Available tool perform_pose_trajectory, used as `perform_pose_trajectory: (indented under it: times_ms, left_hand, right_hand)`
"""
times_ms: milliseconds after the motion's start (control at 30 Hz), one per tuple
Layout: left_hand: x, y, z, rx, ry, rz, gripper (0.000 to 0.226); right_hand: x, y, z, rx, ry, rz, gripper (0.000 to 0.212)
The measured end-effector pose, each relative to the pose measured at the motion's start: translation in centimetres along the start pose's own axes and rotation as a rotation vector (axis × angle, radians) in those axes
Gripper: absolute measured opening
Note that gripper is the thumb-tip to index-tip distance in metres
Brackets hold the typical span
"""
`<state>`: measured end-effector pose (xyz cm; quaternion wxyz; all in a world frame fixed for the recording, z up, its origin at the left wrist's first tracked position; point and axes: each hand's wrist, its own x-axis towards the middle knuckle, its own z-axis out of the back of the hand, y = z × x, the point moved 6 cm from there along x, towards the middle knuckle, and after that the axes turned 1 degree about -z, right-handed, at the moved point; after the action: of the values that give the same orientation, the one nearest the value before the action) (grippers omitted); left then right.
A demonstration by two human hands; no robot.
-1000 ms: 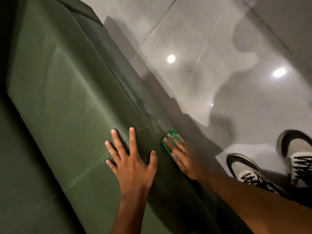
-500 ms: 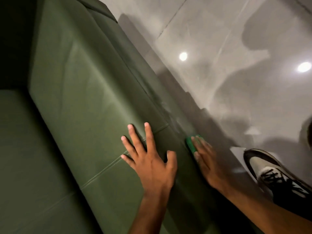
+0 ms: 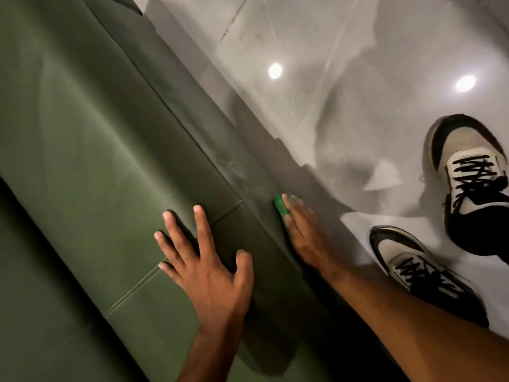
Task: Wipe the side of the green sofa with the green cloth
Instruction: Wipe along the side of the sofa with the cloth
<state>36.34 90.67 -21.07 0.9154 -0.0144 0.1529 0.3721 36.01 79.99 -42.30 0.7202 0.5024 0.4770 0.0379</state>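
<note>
Head view: wipe under way on the outer side of the green sofa (image 3: 91, 150), cloth low on the panel.

Against the two earlier frames, the right hand (image 3: 304, 232) and the green cloth (image 3: 281, 206) sit at much the same spot just past the cross seam, so the stroke looks short or paused; most of the side panel up toward the far corner reads as not yet covered. The right hand lies flat with fingers extended, pinning the cloth to the panel rather than clenching it; only a bright folded edge shows past the fingertips. The left hand (image 3: 209, 268) is open, fingers spread, braced on the arm top. Upholstery is smooth and leather-like with stitched seams and a dull sheen. The floor (image 3: 344, 51) is glossy grey tile mirroring ceiling lights; both shoes (image 3: 407, 260) stand close by.
</note>
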Motion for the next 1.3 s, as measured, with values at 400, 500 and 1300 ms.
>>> perform_pose_trajectory:
  times_ms: [400, 500, 1300]
  left_hand:
    - [0.2, 0.3, -0.2, 0.01, -0.028, 0.002, 0.098]
    - [0.2, 0.4, -0.3, 0.009, -0.011, 0.011, 0.1]
    - [12.6, 0.8, 4.6, -0.059, -0.019, -0.178, 0.081]
  right_hand:
    - [4.9, 7.8, -0.3, -0.2, -0.005, 0.106, 0.052]
    - [6.7, 6.5, -0.3, -0.102, -0.044, 0.007, 0.051]
    - [2.4, 4.8, -0.3, -0.09, -0.059, 0.059, 0.05]
